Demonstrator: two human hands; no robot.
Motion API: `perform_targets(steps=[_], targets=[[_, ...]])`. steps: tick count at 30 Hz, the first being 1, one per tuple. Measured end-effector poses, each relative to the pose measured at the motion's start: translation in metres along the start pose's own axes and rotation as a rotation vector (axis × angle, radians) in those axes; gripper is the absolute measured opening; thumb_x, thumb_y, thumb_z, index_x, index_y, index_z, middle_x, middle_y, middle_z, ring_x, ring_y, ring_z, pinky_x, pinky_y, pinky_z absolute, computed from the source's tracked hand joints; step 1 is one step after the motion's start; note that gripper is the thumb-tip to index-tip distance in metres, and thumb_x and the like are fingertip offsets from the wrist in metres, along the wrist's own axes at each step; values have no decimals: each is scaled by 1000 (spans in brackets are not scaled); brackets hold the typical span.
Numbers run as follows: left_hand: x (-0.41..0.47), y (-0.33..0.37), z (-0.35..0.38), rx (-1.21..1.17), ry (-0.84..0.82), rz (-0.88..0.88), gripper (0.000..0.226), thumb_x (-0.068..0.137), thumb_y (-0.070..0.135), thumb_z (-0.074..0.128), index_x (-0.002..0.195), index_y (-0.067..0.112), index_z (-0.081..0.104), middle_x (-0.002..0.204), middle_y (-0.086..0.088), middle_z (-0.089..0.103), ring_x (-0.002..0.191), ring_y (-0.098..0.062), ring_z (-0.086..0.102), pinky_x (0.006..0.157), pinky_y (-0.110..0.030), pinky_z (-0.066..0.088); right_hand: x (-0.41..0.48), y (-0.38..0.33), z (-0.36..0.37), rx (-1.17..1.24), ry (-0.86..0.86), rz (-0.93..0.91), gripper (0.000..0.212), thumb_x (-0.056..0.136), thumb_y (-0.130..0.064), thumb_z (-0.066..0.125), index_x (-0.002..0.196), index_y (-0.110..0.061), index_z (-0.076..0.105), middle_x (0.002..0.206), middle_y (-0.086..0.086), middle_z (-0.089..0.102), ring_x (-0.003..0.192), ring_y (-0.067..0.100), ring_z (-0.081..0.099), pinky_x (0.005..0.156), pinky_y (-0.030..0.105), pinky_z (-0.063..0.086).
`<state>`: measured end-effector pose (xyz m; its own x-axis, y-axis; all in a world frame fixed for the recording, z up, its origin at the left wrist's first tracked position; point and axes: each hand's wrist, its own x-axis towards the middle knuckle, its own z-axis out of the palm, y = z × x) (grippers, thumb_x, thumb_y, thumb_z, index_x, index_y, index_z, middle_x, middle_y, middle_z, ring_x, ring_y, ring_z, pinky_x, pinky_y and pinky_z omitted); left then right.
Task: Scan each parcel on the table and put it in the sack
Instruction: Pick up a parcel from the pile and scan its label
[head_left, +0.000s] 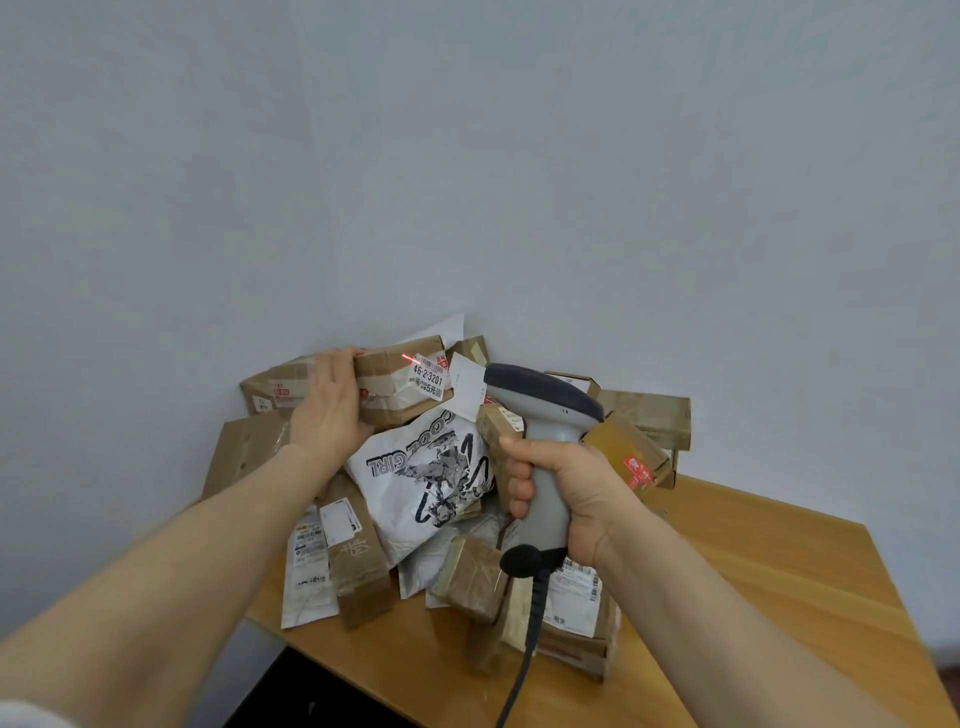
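My left hand (330, 402) grips the left end of a taped cardboard box (402, 382) lifted above the heap, its white label reading 46-2-3201 turned toward me. A red laser spot shows on the box top beside that label. My right hand (563, 493) holds the grey barcode scanner (543, 415) by its handle, head aimed at the box, black cable hanging down. Below lies a pile of parcels (467, 519) on the wooden table (753, 597): brown boxes, white mailers, one white bag (426, 483) printed COOL GIRL. No sack is in view.
The pile is pushed against a plain grey wall. The table's near-left edge runs diagonally at the bottom, with dark floor beneath it. Bare wood shows on the table's right side. A flat cardboard sheet (244, 452) leans at the pile's left.
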<state>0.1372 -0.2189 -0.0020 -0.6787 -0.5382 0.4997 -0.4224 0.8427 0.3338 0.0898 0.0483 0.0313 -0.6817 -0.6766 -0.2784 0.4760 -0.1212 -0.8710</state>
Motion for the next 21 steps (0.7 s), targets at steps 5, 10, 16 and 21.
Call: perform_targets(steps=[5, 10, 16, 21], targets=[[-2, 2, 0, 8, 5, 21, 80, 69, 20, 81, 133, 9, 34, 131, -14, 38, 123, -31, 38, 79, -46, 48, -2, -1, -2, 3, -4, 2, 15, 82, -6, 70, 72, -9, 59, 52, 3, 50, 40, 12, 43, 41, 22, 40], [-5, 5, -1, 4, 16, 28, 79, 71, 20, 80, 133, 10, 34, 131, -15, 38, 123, -31, 38, 77, -46, 49, -4, -1, -7, -8, -23, 12, 20, 81, -8, 71, 67, -10, 58, 52, 3, 49, 40, 12, 43, 41, 22, 41], [-13, 20, -5, -143, 70, 114, 82, 66, 15, 83, 133, 8, 37, 129, -14, 43, 120, -28, 42, 86, -43, 47, -3, 1, -26, 81, 49, -34, 12, 78, -8, 75, 80, -5, 64, 60, 8, 61, 44, 14, 50, 43, 23, 45], [-17, 67, 9, -280, 29, 482, 91, 54, 12, 89, 126, 18, 34, 132, -15, 44, 120, -19, 42, 96, -33, 43, -2, -5, -77, 284, 194, -9, 36, 67, -11, 77, 100, -2, 66, 86, 18, 73, 52, 17, 67, 43, 22, 51]])
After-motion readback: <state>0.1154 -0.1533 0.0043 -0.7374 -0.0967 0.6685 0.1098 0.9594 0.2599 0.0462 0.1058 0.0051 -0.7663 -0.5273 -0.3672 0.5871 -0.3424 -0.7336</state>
